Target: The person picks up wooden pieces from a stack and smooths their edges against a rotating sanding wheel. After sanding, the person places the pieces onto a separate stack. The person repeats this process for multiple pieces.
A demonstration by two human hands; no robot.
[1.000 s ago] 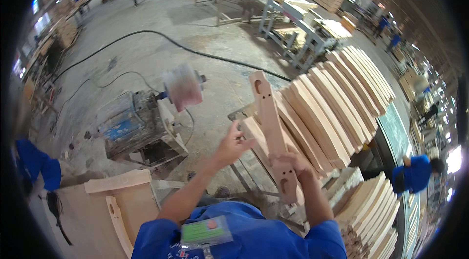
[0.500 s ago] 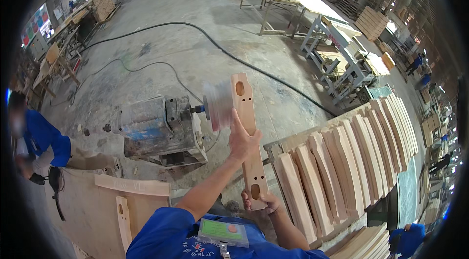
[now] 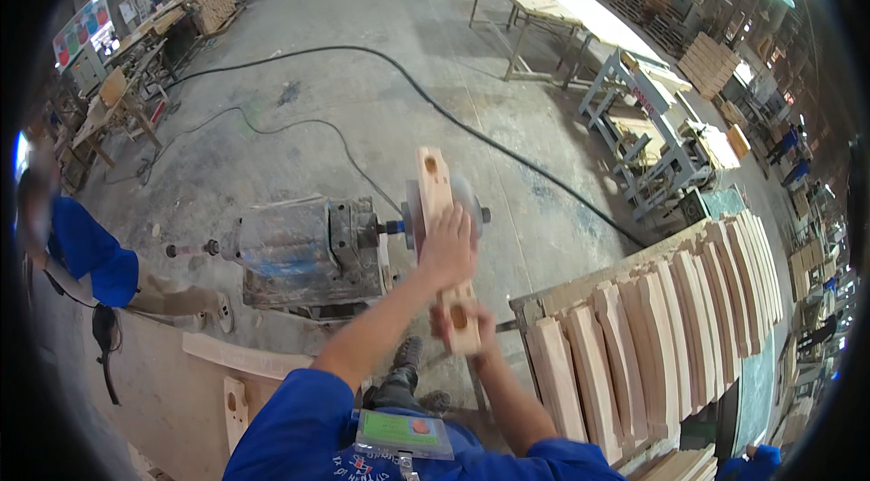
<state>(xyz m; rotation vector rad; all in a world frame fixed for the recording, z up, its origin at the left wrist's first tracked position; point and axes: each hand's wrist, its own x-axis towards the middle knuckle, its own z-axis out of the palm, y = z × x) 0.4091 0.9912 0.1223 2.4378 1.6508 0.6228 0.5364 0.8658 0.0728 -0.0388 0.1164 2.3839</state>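
Note:
A long pale wooden piece (image 3: pixel 436 186) with an oval slot near each end is held slanting away from me, over the sanding wheel (image 3: pixel 468 211). The wheel, blurred at its rim, sits on the shaft of a worn blue-grey motor (image 3: pixel 304 250). Across the middle of the wood lies my left hand (image 3: pixel 448 250), its fingers over the top face and its thumb hidden. My right hand (image 3: pixel 478 325) is closed round the near end beside the slot, slightly smeared by motion. The wood appears to touch the wheel; the contact itself is hidden behind it.
At right, a rack (image 3: pixel 544 304) carries a row of curved wooden pieces (image 3: pixel 648 336). A panel (image 3: pixel 163 381) at lower left bears a similar slotted piece (image 3: pixel 236 408). A co-worker in blue (image 3: pixel 91 245) is at far left. A thick black hose (image 3: pixel 426 100) crosses the floor.
The wooden piece has turned its face and shifted back over the wheel, its near end raised. My left hand now lies over its top; my right hand has moved up with the near end.

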